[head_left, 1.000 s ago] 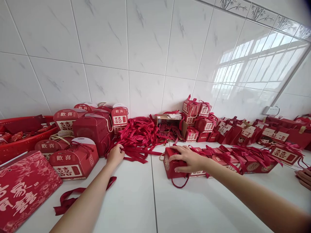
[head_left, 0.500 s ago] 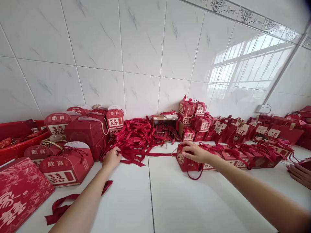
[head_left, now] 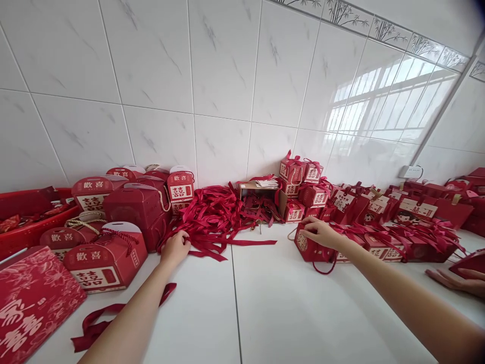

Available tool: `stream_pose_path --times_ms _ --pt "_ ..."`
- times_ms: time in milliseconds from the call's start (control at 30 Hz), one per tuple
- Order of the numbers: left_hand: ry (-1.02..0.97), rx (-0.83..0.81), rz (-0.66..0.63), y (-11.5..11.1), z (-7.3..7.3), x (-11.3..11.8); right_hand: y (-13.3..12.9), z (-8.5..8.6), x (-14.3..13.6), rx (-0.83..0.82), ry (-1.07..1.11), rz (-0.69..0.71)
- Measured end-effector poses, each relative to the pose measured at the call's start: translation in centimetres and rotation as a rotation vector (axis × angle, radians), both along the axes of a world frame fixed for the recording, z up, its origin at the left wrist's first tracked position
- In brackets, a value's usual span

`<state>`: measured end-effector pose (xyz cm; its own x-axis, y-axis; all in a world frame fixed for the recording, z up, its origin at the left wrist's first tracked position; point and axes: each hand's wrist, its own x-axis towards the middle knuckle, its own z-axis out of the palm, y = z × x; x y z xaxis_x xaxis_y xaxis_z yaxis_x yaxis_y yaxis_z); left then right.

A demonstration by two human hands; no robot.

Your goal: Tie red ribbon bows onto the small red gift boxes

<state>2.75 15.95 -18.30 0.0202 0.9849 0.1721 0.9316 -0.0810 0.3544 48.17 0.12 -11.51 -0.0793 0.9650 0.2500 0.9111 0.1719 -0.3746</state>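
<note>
My left hand (head_left: 176, 246) is at the front left edge of a tangled pile of red ribbons (head_left: 212, 207), its fingers closed on ribbon there. My right hand (head_left: 318, 232) rests on the left end of a small dark red box (head_left: 312, 248), thumb and fingers curled over its top edge. A cord handle hangs from the box's front onto the white table (head_left: 280, 303). This box stands at the left end of a row of ribbon-tied red boxes (head_left: 379, 247). A loose ribbon (head_left: 91, 331) lies beside my left forearm.
At the left are red gift boxes (head_left: 104, 260), a red basket (head_left: 22, 237) and a flat red patterned bag (head_left: 34, 308). Stacked small boxes (head_left: 291, 174) and an open carton (head_left: 257, 186) stand by the wall. Another person's hand (head_left: 458, 283) is at the right edge.
My right hand and the dark red box have moved right, against the row. The ribbon end near it now lies apart from the box. The other person's hand has shifted left.
</note>
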Motion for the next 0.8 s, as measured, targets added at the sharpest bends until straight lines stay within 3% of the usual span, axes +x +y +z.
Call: stream_pose_path --times_ms 133,267,333,433,500,633,800 --pt "0.006 0.004 0.002 -0.2 0.1 0.0 0.1 0.6 -0.9 0.053 -0.028 -0.129" --pt "0.022 0.024 -0.004 -0.8 0.5 0.4 0.9 2.9 -3.3 0.141 -0.081 -0.317" --pt "0.037 0.045 -0.032 -1.3 1.1 0.9 1.6 4.1 -5.6 0.155 -0.113 -0.317" --pt "0.044 0.088 -0.092 -2.1 3.0 1.6 2.7 4.6 -10.5 0.077 -0.145 -0.174" --pt "0.027 0.109 -0.126 -2.6 4.8 1.9 3.3 3.6 -14.4 -0.026 -0.136 -0.078" --pt "-0.043 0.134 -0.219 -4.2 9.2 1.7 4.1 0.1 -21.3 -0.182 -0.074 -0.006" --pt "-0.147 0.161 -0.366 -7.3 13.9 0.2 4.9 -3.6 -25.5 -0.230 0.011 -0.017"
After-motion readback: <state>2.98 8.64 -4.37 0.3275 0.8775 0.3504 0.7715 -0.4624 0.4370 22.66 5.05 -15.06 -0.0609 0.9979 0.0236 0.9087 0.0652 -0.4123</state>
